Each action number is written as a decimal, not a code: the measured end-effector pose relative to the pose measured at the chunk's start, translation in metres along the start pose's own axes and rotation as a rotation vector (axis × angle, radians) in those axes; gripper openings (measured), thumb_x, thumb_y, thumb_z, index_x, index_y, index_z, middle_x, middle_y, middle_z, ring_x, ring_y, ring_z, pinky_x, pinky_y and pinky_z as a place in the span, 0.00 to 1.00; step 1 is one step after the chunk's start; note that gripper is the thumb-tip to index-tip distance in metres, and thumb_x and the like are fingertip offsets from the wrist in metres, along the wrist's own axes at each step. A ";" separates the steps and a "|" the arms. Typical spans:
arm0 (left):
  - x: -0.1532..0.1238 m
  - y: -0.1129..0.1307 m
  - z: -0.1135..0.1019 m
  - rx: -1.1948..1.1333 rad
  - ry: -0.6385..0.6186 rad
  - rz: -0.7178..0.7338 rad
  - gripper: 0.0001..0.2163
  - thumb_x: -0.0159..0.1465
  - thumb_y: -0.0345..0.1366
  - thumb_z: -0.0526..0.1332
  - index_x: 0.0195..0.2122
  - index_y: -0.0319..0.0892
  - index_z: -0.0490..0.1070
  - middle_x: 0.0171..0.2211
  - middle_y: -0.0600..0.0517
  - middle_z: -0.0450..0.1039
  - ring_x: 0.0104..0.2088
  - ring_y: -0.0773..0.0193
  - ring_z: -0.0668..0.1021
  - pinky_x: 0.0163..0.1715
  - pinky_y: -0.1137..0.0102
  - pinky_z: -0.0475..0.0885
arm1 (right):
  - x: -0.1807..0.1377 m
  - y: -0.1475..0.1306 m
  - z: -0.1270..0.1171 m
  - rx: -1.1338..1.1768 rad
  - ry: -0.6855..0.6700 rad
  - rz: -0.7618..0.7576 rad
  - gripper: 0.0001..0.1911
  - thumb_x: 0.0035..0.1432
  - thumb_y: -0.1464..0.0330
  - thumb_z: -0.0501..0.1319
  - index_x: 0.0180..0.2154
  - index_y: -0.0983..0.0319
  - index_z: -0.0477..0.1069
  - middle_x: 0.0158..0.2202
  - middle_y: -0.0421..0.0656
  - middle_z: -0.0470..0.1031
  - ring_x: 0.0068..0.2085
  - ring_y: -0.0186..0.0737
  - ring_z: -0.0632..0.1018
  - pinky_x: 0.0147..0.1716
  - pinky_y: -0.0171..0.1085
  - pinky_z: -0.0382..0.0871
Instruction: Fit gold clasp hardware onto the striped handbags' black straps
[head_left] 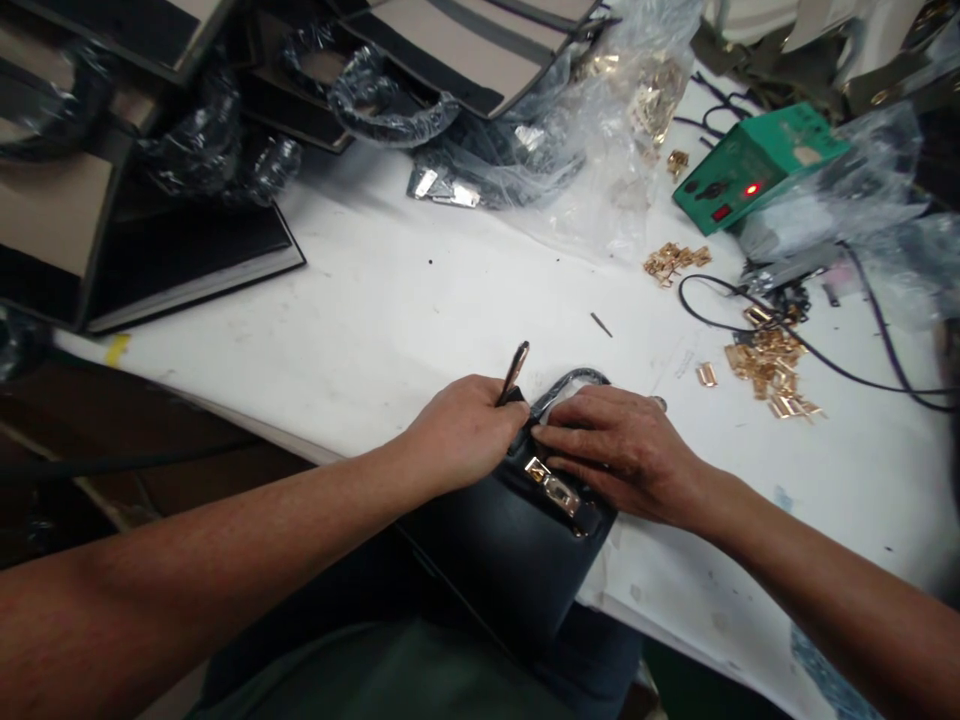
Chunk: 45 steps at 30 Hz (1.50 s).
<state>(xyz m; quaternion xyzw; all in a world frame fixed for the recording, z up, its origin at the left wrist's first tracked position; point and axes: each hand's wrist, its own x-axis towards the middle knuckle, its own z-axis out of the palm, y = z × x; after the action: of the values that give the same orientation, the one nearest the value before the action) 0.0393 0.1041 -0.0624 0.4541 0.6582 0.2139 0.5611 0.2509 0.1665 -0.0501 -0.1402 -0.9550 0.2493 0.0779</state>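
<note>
A small black handbag (510, 540) lies at the near edge of the white table (390, 300), partly over my lap. A gold clasp (553, 487) sits on its front flap. My left hand (465, 430) is closed around a thin copper-tipped tool (514, 370) that points up and away. My right hand (622, 450) rests on the bag's top just below the plastic-wrapped handle (574, 382). Its fingers are stretched flat and press on the flap beside the clasp.
Loose gold metal fittings (769, 365) lie at the right, with another small pile (675, 262) further back. A green powered box (754, 165) with a red light and black cables (787, 340) sits at the back right. Clear plastic bags (600, 150) and stacked bags (150, 200) fill the back and left.
</note>
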 end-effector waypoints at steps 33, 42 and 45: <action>-0.182 -0.017 0.011 -0.928 0.050 0.110 0.12 0.55 0.35 0.71 0.39 0.38 0.77 0.33 0.48 0.82 0.33 0.55 0.83 0.40 0.62 0.78 | -0.081 -0.234 0.044 0.003 1.051 0.340 0.09 0.58 0.72 0.63 0.42 0.56 0.73 0.38 0.43 0.77 0.39 0.41 0.79 0.39 0.40 0.76; -0.208 -0.005 0.020 -0.942 0.076 0.157 0.12 0.57 0.33 0.70 0.42 0.38 0.77 0.37 0.48 0.82 0.38 0.55 0.84 0.45 0.61 0.78 | -0.093 -0.260 0.036 0.059 1.187 0.377 0.04 0.61 0.68 0.64 0.40 0.58 0.74 0.39 0.44 0.77 0.41 0.42 0.79 0.44 0.43 0.75; -0.214 0.002 0.024 -0.922 0.169 0.263 0.11 0.57 0.34 0.71 0.41 0.40 0.78 0.41 0.49 0.82 0.46 0.56 0.82 0.52 0.64 0.74 | -0.096 -0.272 0.037 -0.022 1.136 0.351 0.14 0.60 0.68 0.67 0.49 0.56 0.74 0.50 0.48 0.75 0.49 0.45 0.79 0.50 0.46 0.75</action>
<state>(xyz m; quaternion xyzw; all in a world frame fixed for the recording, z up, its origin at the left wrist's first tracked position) 0.0532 -0.0799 0.0494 0.2185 0.4752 0.5883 0.6167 0.2720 -0.1071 0.0453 -0.4082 -0.7288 0.1347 0.5331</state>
